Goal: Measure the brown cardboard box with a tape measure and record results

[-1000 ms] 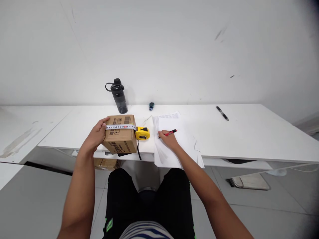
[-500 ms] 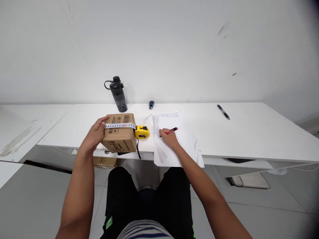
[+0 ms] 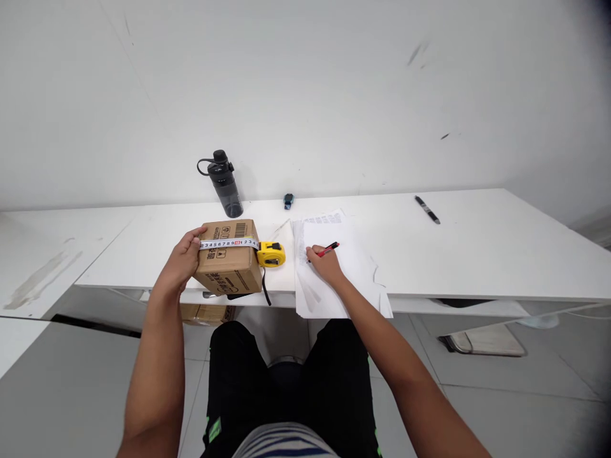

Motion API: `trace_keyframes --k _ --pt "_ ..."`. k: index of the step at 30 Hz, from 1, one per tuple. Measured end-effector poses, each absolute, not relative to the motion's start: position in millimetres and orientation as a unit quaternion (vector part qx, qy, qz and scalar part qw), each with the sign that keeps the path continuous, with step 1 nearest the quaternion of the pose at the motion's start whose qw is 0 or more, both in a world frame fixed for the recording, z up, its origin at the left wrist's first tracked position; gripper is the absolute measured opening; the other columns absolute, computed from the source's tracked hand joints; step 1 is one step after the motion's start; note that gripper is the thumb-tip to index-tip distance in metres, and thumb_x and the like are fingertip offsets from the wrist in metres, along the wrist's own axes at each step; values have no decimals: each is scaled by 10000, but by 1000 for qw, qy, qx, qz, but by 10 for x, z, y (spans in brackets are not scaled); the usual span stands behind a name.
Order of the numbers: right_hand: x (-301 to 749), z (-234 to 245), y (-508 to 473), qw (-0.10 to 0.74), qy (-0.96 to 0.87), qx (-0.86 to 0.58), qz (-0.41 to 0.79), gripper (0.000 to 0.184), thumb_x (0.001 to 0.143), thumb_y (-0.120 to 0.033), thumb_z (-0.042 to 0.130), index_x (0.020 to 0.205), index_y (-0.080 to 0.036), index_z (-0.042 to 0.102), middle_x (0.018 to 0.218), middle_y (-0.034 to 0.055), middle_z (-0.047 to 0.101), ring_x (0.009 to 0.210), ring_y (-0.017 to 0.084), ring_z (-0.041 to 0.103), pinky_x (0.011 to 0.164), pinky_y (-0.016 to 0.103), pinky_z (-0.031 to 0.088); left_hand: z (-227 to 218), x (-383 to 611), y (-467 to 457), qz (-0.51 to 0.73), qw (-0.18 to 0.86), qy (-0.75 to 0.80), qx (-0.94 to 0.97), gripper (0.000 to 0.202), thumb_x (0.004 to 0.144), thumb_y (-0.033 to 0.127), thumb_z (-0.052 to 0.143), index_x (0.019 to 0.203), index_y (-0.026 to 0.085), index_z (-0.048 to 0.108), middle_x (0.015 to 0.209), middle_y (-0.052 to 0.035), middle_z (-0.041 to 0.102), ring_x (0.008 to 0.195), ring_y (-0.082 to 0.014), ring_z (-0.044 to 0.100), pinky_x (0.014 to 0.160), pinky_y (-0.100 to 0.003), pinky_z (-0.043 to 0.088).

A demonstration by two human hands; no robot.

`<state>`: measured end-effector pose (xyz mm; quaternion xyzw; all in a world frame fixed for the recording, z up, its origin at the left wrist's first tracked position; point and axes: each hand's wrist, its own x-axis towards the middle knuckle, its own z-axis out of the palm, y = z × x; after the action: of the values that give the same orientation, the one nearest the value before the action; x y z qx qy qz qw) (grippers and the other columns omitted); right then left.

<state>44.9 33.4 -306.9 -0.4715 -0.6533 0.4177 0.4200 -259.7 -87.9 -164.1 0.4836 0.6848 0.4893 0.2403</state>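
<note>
A brown cardboard box (image 3: 228, 257) with printed black marks sits at the front edge of the desk. My left hand (image 3: 188, 254) grips its left side and pins the end of a tape there. That white tape runs across the top of the box to the yellow case of the tape measure (image 3: 271, 254), which rests against the right side; a black strap hangs below. On the white sheets of paper (image 3: 353, 270), my right hand (image 3: 324, 264) is closed around a red and black pen (image 3: 329, 249), its tip hidden by the fingers.
A dark water bottle (image 3: 225, 184) stands at the back of the white desk (image 3: 477, 254), left of a small dark wristwatch (image 3: 288, 201). Farther right lies a black pen (image 3: 426, 210). Another cardboard box (image 3: 207, 314) shows under the desk, above my knees.
The view has shifted slightly. Both hands, the box and the tape measure stay in almost the same places, with the pen still held at the paper.
</note>
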Motion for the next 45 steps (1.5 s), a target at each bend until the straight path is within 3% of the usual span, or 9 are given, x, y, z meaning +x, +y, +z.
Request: trace_keyframes --k 19,26,30,34,37,40,45 --pt "452 -3060 326 422 -643 -480 421 399 778 -407 503 518 -233 257 500 -47 423 517 119 381 537 262 308 -1653 -2623 -901 479 223 690 495 527 855 546 483 1252 214 578 1268 -92 596 1080 -255 568 920 -385 469" --pt "451 -3042 318 415 -651 -475 423 395 803 -415 499 497 -224 337 514 -35 476 537 131 435 575 272 342 -1610 -2571 -930 483 239 687 487 573 844 553 483 1268 174 555 1287 -113 580 1101 -261 558 948 -407 454" --pt "455 -3000 274 429 -646 -485 404 429 836 -511 491 529 -219 423 551 -20 520 578 150 474 594 281 364 -1602 -2557 -935 487 239 688 482 558 845 542 483 1253 169 563 1348 -120 542 1142 -263 544 977 -399 440" --pt "469 -2983 253 482 -649 -499 314 397 868 -548 470 668 -218 561 695 18 600 714 188 553 673 299 417 -1603 -2554 -941 492 238 685 483 535 856 518 481 1253 169 563 1366 -121 530 1174 -268 529 999 -405 425" --pt "479 -3031 294 507 -677 -478 236 325 886 -469 455 915 -204 640 909 78 615 862 222 573 758 335 454 -1607 -2559 -944 489 236 685 486 522 865 512 474 1254 176 565 1354 -117 542 1168 -269 534 989 -409 436" --pt "470 -3111 360 495 -664 -513 224 371 873 -367 424 1135 -179 608 1034 106 561 813 211 568 755 368 476 -1613 -2567 -946 491 242 682 485 506 871 500 476 1256 183 562 1343 -115 552 1152 -264 549 967 -407 456" --pt "440 -3184 422 500 -617 -564 226 470 834 -271 401 1277 -177 527 1110 122 519 813 215 566 774 397 483 -1618 -2578 -948 493 245 679 486 496 877 502 477 1254 191 563 1336 -111 561 1161 -263 551 952 -397 473"
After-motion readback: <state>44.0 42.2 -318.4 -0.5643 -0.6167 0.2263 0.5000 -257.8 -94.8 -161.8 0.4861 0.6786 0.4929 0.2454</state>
